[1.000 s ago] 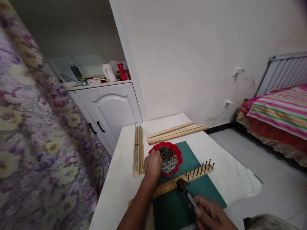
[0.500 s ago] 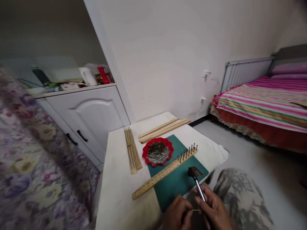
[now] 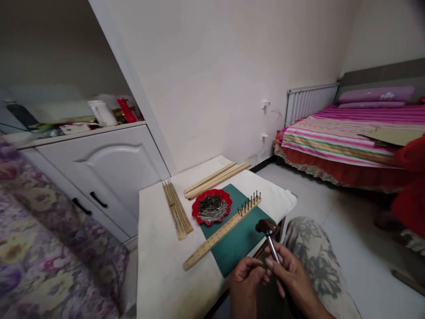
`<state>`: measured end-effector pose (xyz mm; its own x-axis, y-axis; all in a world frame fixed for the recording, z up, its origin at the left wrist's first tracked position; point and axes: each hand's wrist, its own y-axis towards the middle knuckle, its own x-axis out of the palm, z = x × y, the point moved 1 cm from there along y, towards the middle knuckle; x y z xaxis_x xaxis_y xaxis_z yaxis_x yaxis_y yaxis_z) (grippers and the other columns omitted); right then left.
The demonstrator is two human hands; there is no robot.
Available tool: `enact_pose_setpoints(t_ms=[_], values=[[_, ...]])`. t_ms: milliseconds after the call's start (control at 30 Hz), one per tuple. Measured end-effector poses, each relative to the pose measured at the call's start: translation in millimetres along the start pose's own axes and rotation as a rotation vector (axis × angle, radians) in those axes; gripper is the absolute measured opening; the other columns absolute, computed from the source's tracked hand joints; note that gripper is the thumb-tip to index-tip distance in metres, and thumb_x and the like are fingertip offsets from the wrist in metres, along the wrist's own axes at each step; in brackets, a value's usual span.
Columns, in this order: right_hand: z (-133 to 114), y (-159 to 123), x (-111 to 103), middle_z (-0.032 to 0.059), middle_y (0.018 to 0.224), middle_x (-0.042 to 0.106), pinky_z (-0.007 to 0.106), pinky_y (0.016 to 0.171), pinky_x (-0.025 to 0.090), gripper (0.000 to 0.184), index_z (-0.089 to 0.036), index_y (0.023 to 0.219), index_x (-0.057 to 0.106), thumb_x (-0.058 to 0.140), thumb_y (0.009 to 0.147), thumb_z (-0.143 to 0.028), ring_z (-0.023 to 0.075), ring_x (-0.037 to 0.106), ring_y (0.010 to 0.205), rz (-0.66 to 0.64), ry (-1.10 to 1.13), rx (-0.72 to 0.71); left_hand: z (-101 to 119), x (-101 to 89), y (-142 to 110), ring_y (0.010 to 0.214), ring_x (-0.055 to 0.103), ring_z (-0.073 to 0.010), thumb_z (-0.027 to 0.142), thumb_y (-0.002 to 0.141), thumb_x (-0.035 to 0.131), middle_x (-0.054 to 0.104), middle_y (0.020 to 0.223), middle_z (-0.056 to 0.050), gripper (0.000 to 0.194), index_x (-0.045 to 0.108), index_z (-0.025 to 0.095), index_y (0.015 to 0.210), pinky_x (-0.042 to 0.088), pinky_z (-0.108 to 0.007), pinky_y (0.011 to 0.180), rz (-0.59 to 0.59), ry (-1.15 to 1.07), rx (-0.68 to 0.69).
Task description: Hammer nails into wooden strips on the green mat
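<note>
My right hand (image 3: 290, 277) is closed round the metal shaft of a small hammer (image 3: 269, 235), whose dark head points up over the table's near edge. My left hand (image 3: 246, 279) is pinched shut just beside it, fingertips touching the right hand; I cannot make out what it pinches. Ahead on a green mat (image 3: 241, 237) lies a long wooden strip (image 3: 217, 235) with a row of nails (image 3: 249, 203) standing in its far end. A red scalloped dish (image 3: 211, 208) full of loose nails sits behind the strip.
The white table (image 3: 159, 266) also carries a bundle of nailed strips (image 3: 177, 212) at the left and two plain strips (image 3: 215, 179) at the back. A white cabinet (image 3: 99, 173) stands left, floral fabric (image 3: 40, 248) nearer. A striped bed (image 3: 348, 137) and something red (image 3: 411, 186) lie right.
My left hand has left the nail dish and come back to meet my right hand at the hammer. The view has swung right, showing more of the bed.
</note>
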<state>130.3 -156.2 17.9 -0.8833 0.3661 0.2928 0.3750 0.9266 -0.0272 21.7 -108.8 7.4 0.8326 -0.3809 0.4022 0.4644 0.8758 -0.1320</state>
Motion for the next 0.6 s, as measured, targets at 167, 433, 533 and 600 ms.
enact_pose_setpoints(t_ms=[167,433,533,600], values=[[2.4,5.9,-5.7,-0.0066,0.056,0.059,0.012,0.027,0.031,0.032,-0.02,0.089,0.05,0.064,0.077,-0.047,0.0072,0.048,0.035,-0.013,-0.019,-0.001,-5.7,3.9,5.6,0.057,0.055,-0.0117,0.033,0.066,0.069,0.062,0.06,-0.001,0.021,0.065,0.014,0.07,0.043,-0.023,0.06,0.02,0.011,0.042],[0.8,16.0,-28.5,-0.0072,0.059,0.057,0.015,0.03,0.026,0.036,-0.019,0.097,0.048,0.055,0.082,-0.051,0.0026,0.037,0.029,-0.041,-0.085,0.067,48.0,-30.6,67.8,0.072,0.06,-0.0167,0.037,0.081,0.053,0.064,0.071,-0.002,0.024,0.065,0.017,0.077,0.045,-0.026,0.069,0.215,0.774,0.419],[5.0,15.0,-31.5,-0.0061,0.062,0.057,0.016,0.031,0.025,0.04,-0.019,0.104,0.047,0.054,0.082,-0.052,0.0027,0.037,0.03,-0.049,-0.046,0.103,56.2,-30.8,96.5,0.074,0.059,-0.0159,0.034,0.085,0.048,0.064,0.077,-0.002,0.024,0.064,0.017,0.078,0.044,-0.025,0.07,0.214,0.93,0.506],[8.2,14.8,-31.1,-0.007,0.059,0.056,0.015,0.031,0.024,0.043,-0.018,0.107,0.047,0.053,0.083,-0.053,0.0026,0.036,0.029,-0.018,-0.028,0.128,54.1,-28.5,111.0,0.077,0.059,-0.0158,0.031,0.087,0.046,0.064,0.082,-0.003,0.023,0.064,0.018,0.081,0.044,-0.025,0.072,0.208,0.976,0.529]])
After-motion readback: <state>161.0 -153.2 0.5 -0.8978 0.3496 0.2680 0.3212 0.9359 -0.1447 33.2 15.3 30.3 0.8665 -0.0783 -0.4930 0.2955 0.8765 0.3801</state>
